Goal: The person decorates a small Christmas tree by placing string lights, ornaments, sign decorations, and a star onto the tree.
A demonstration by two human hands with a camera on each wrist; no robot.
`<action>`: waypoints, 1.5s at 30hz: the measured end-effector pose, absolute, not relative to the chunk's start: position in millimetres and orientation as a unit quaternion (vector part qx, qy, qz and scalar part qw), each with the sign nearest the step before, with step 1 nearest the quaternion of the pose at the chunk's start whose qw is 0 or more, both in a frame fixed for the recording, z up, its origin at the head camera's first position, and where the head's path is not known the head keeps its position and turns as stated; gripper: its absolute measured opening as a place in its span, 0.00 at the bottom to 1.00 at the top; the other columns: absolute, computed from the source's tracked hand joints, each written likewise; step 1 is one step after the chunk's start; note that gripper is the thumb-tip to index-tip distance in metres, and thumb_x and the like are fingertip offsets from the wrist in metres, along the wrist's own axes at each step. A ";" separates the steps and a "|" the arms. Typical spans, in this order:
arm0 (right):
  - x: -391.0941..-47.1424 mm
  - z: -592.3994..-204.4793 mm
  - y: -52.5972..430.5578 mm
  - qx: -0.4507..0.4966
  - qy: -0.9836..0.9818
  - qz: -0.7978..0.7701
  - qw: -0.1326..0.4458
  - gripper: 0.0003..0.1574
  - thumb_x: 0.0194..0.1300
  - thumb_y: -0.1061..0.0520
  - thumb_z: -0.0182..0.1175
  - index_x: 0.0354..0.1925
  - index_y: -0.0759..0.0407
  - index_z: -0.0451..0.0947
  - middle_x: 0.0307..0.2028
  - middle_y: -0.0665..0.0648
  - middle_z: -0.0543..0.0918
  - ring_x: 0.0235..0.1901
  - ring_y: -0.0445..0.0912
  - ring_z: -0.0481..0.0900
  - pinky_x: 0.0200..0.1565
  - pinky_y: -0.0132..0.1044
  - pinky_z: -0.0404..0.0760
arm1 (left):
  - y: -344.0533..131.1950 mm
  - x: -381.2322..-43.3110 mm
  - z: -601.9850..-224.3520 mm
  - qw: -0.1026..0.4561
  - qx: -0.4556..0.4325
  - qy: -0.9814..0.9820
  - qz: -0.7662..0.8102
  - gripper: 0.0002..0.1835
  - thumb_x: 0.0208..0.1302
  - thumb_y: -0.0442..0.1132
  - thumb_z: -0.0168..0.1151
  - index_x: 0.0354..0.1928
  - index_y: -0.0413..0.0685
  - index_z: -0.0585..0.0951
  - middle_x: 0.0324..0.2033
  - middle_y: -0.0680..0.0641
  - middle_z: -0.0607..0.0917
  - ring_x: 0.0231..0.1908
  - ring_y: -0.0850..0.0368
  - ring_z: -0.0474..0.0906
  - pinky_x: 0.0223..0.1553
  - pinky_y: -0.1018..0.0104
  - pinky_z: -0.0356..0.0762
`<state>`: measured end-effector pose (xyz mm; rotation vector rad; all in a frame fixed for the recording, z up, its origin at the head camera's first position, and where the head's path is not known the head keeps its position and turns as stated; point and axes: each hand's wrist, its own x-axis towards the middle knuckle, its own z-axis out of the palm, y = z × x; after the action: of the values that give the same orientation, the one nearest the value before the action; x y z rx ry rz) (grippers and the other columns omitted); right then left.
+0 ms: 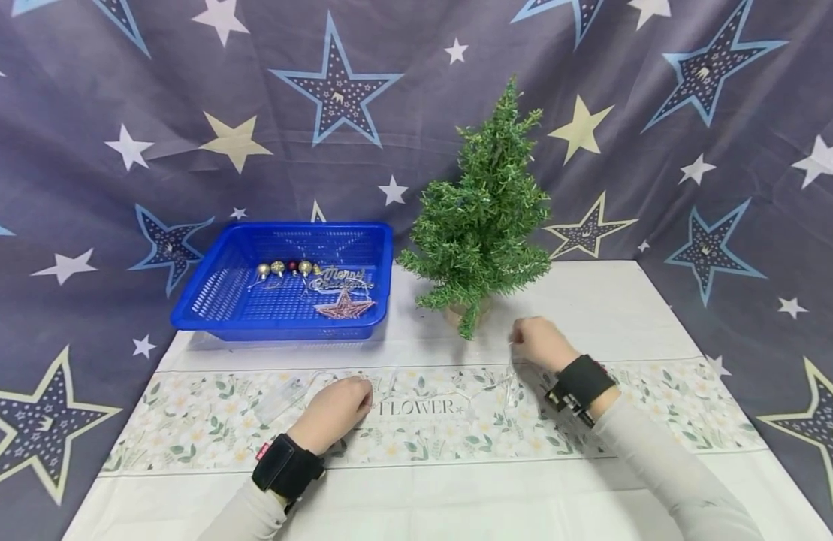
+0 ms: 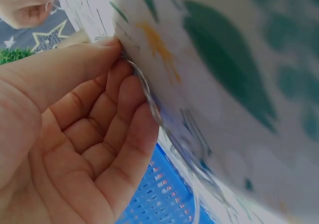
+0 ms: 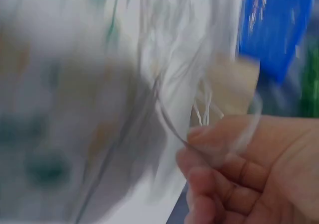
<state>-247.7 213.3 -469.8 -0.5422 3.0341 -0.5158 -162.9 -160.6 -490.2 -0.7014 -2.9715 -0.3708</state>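
Note:
My left hand (image 1: pixel 331 412) is low over the floral table runner (image 1: pixel 416 443). In the left wrist view its thumb and forefinger pinch a thin, clear twisted cord (image 2: pixel 144 82), and the other fingers curl loosely. The right hand (image 1: pixel 546 344) is farther right, in front of the small green artificial tree (image 1: pixel 487 203). Between thumb and fingertips it holds another stretch of the clear cord (image 3: pixel 172 126), which bends into a loop; this view is blurred. More pale cord lies across the runner between the hands, faint in the head view.
A blue plastic basket (image 1: pixel 281 333) at the back left contains several small baubles (image 1: pixel 305 267), a "Merry Christmas" sign (image 1: pixel 345 279) and a pink star (image 1: pixel 345 306). A clear, flat item (image 1: pixel 281 400) lies left of my left hand. Behind hangs a star-patterned cloth (image 1: pixel 402 150).

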 end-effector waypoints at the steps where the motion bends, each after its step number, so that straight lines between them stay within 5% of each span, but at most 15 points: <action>1: -250.5 -468.2 222.8 -0.151 0.974 -0.169 0.003 0.05 0.53 0.62 0.64 0.24 0.58 0.77 0.22 0.55 0.82 0.22 0.46 0.75 0.28 0.38 0.75 | -162.6 -162.1 -490.4 0.033 -0.228 -0.966 -0.117 0.13 0.61 0.34 0.64 0.21 0.53 0.74 0.19 0.57 0.74 0.22 0.64 0.67 0.28 0.68 0.72; 13: -244.5 -461.9 301.9 -0.013 0.981 -0.194 -0.004 0.07 0.56 0.63 0.58 0.22 0.63 0.75 0.19 0.58 0.77 0.21 0.47 0.69 0.27 0.35 0.65 | -180.0 -151.4 -486.2 0.018 -0.225 -0.970 -0.091 0.14 0.59 0.34 0.65 0.19 0.53 0.72 0.19 0.57 0.71 0.21 0.65 0.62 0.25 0.71 0.66; 21: -234.6 -464.8 285.4 -0.049 0.969 -0.239 0.037 0.10 0.61 0.59 0.57 0.24 0.61 0.74 0.19 0.54 0.74 0.20 0.45 0.67 0.28 0.35 0.65 | -184.5 -151.2 -484.3 0.014 -0.225 -0.969 -0.096 0.15 0.59 0.35 0.65 0.19 0.55 0.71 0.18 0.58 0.68 0.21 0.65 0.61 0.25 0.72 0.62; 29: -224.5 -459.0 268.2 -0.093 0.976 -0.195 0.015 0.07 0.62 0.57 0.63 0.30 0.59 0.77 0.24 0.55 0.81 0.23 0.43 0.73 0.28 0.35 0.70 | -177.7 -152.6 -480.5 0.022 -0.205 -0.971 -0.117 0.11 0.56 0.40 0.68 0.23 0.57 0.74 0.20 0.59 0.70 0.23 0.66 0.64 0.27 0.71 0.65; 36: -231.4 -449.7 238.2 -0.239 0.961 -0.140 -0.001 0.06 0.56 0.63 0.66 0.26 0.56 0.77 0.21 0.50 0.78 0.23 0.40 0.70 0.29 0.34 0.70 | -124.8 -159.8 -462.6 0.052 -0.254 -0.954 -0.153 0.04 0.59 0.41 0.66 0.34 0.51 0.82 0.31 0.54 0.83 0.34 0.60 0.78 0.40 0.63 0.81; 45: -233.4 -469.5 224.8 -0.227 0.966 -0.104 0.074 0.09 0.49 0.65 0.69 0.26 0.55 0.78 0.22 0.50 0.78 0.23 0.41 0.69 0.28 0.34 0.70 | -35.3 -180.0 -470.5 0.032 -0.340 -0.936 -0.088 0.04 0.59 0.42 0.65 0.31 0.51 0.82 0.30 0.52 0.84 0.32 0.57 0.80 0.39 0.65 0.80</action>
<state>-233.4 224.8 -469.5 -0.6800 2.8984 -0.3135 -180.0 -35.3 -470.5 -1.0454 -2.8816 -0.2712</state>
